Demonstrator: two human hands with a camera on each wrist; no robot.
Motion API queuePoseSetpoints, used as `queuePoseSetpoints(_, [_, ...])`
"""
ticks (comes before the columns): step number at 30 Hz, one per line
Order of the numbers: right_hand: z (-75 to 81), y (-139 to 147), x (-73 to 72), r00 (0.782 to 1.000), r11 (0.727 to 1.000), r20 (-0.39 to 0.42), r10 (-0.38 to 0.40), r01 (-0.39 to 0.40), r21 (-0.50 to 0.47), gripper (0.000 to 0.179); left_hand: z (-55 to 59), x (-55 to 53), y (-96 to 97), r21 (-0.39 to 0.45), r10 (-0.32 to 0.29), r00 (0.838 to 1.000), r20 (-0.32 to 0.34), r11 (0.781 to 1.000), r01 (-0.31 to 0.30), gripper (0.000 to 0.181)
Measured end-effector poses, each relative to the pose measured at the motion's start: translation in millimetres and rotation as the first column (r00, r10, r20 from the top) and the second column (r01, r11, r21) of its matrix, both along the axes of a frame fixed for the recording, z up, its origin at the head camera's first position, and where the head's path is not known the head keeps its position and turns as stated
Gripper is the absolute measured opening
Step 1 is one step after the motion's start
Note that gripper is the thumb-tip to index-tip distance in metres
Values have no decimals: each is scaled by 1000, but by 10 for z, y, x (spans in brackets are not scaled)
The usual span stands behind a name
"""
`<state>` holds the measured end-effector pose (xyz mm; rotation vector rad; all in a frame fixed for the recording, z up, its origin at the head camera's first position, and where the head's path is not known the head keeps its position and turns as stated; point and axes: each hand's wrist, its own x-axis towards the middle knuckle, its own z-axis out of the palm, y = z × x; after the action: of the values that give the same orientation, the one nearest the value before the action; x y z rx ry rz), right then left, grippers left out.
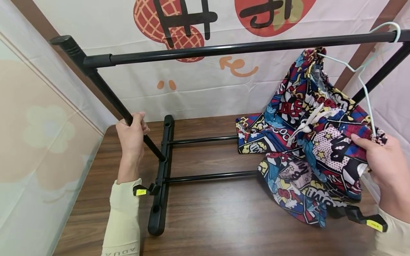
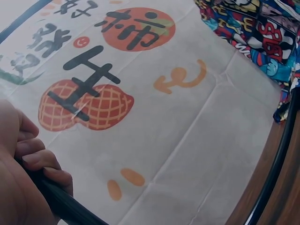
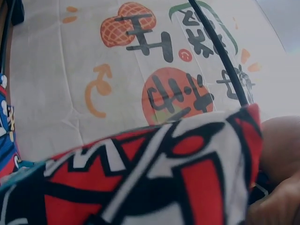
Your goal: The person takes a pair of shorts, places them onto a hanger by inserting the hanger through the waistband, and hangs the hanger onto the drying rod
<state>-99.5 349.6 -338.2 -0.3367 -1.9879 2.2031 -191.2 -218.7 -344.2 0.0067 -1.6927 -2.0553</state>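
Colourful comic-print shorts [image 1: 333, 142] with white drawstrings hang at the right from a pale green wire hanger [image 1: 366, 83], its hook over the top bar of a black garment rack [image 1: 224, 51]. My right hand [image 1: 385, 167] pinches the waistband at its right end, thumb in front, near the lower hanger corner. One trouser leg trails over the table. At the left, my left hand [image 1: 131, 137] grips the rack's slanted upright, fingers wrapped round the pole. In the right wrist view the printed cloth [image 3: 140, 183] fills the lower part and partly covers the right hand [image 3: 279, 173].
The rack's black foot [image 1: 161, 177] stands on a brown wooden table [image 1: 211, 213], with two thin crossbars running right beneath the shorts. Behind hangs a white printed cloth backdrop [image 1: 205, 92]. A pale curtain [image 1: 45, 142] borders the left side.
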Motion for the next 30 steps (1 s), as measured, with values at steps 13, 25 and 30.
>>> queuePoseSetpoints(13, [165, -37, 82, 966, 574, 77, -248, 83, 814, 73, 49, 124, -18, 9, 8, 998, 62, 1000, -9, 37])
queuePoseSetpoints(25, [434, -766, 417, 877, 519, -303, -372, 467, 716, 77, 277, 481, 140, -167, 411, 863, -293, 867, -469, 37])
queuePoseSetpoints(30, [506, -1131, 387, 767, 474, -620, -162, 612, 633, 83, 420, 583, 366, -147, 531, 648, -546, 701, -698, 36])
